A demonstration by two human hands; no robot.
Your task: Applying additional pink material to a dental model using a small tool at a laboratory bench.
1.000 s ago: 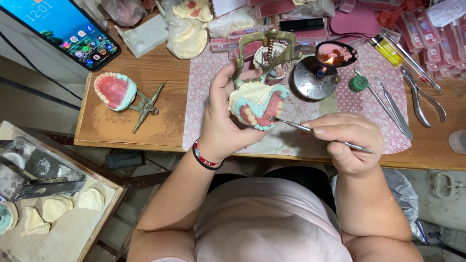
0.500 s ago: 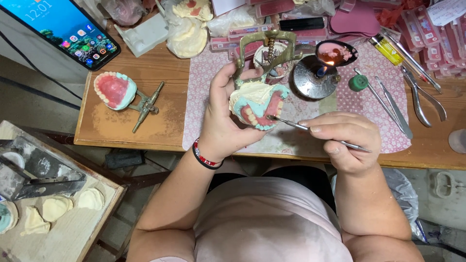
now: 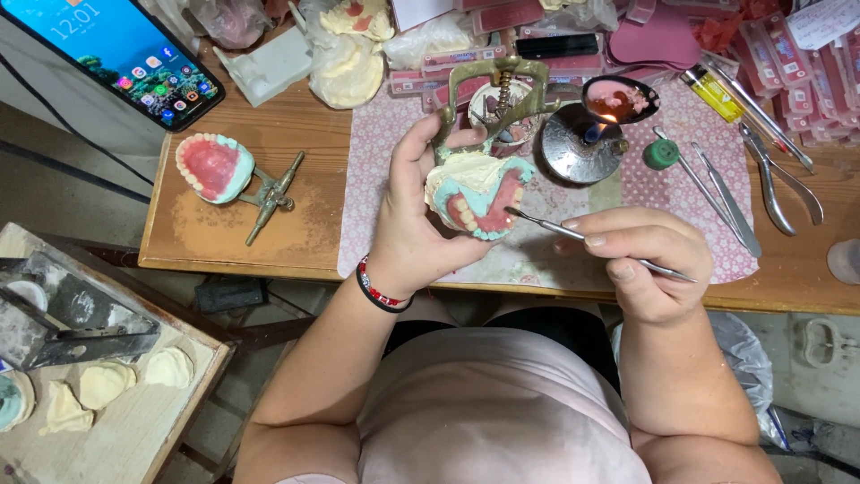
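Observation:
My left hand (image 3: 408, 215) grips a denture model (image 3: 475, 193) with pink wax gums and white teeth on a pale green plaster base, mounted in a brass articulator (image 3: 493, 81). My right hand (image 3: 640, 260) holds a thin metal wax instrument (image 3: 546, 226) like a pen, its tip touching the pink wax beside the teeth. Both hands hover over a pink patterned mat (image 3: 681, 161) on the wooden bench (image 3: 296, 179).
A lit spirit burner (image 3: 582, 143) with a spoon of pink wax (image 3: 620, 99) stands right behind the model. Metal tools and pliers (image 3: 770, 179) lie right. A second denture model on an articulator (image 3: 219, 170) lies left; a phone (image 3: 116, 49) far left. Plaster casts (image 3: 98, 385) sit on a lower table.
The instrument tip has shifted slightly left along the wax by the teeth; my left hand has tilted the model a little. Nothing else has moved.

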